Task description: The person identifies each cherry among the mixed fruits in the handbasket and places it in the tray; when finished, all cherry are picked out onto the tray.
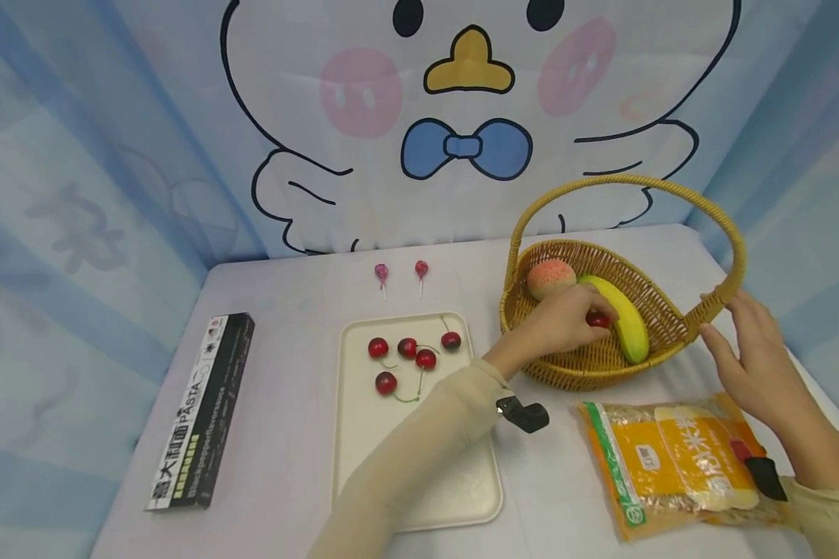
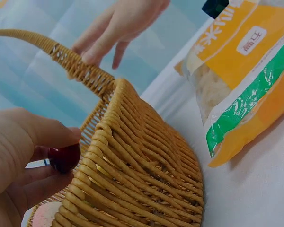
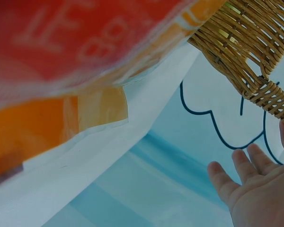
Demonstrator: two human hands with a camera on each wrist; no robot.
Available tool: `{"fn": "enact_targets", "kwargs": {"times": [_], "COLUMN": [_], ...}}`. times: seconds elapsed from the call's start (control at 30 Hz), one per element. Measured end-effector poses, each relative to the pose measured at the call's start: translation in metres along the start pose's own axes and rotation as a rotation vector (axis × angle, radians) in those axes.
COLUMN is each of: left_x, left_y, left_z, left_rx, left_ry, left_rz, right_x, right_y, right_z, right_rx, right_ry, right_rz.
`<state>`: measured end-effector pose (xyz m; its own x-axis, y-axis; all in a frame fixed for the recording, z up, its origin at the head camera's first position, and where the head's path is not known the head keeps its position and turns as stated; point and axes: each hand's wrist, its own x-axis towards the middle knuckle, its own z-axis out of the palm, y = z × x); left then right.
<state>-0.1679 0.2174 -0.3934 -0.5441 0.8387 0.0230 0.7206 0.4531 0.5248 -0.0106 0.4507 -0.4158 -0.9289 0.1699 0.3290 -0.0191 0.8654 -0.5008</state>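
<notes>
My left hand [image 1: 566, 320] reaches over the wicker basket [image 1: 671, 318] and pinches a dark red cherry [image 1: 597, 319] between thumb and fingers. In the left wrist view, the cherry [image 2: 65, 157] hangs beside the woven rim. A pink peach [image 1: 551, 277] and a yellow banana [image 1: 618, 314] lie inside the basket. My right hand [image 1: 762, 365] is at the basket's right side, its fingertips at the foot of the arched handle [image 1: 629, 180]. Spread, fairly straight fingers [image 3: 246, 165] show in the right wrist view.
A cream tray [image 1: 419, 497] bearing several cherries stands left of the basket, partly under my left sleeve. Two lollipops [image 1: 381, 272] lie behind it. The pasta box [image 1: 203, 411] lies at far left. An orange grain bag [image 1: 678, 458] sits in front of the basket.
</notes>
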Motion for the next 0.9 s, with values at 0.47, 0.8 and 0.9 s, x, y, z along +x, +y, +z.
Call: {"fn": "enact_targets", "kwargs": {"times": [0.47,0.8,0.9], "left_x": [-0.014,-0.026,-0.032], "left_y": [-0.002,-0.002,-0.003], "left_z": [-0.005,-0.01,-0.012], "left_rx": [-0.011,-0.037,-0.034], "left_ry": [0.101,0.145,0.168], "left_rz": [0.06,0.104,0.126], "right_x": [-0.001,0.0,-0.001], "right_y": [-0.001,-0.003,-0.002], "right_z": [0.001,0.001,0.001], "right_rx": [-0.02,-0.022,-0.022], "right_ry": [-0.001,-0.001,-0.006], "right_rz": [0.01,0.013,0.018]}}
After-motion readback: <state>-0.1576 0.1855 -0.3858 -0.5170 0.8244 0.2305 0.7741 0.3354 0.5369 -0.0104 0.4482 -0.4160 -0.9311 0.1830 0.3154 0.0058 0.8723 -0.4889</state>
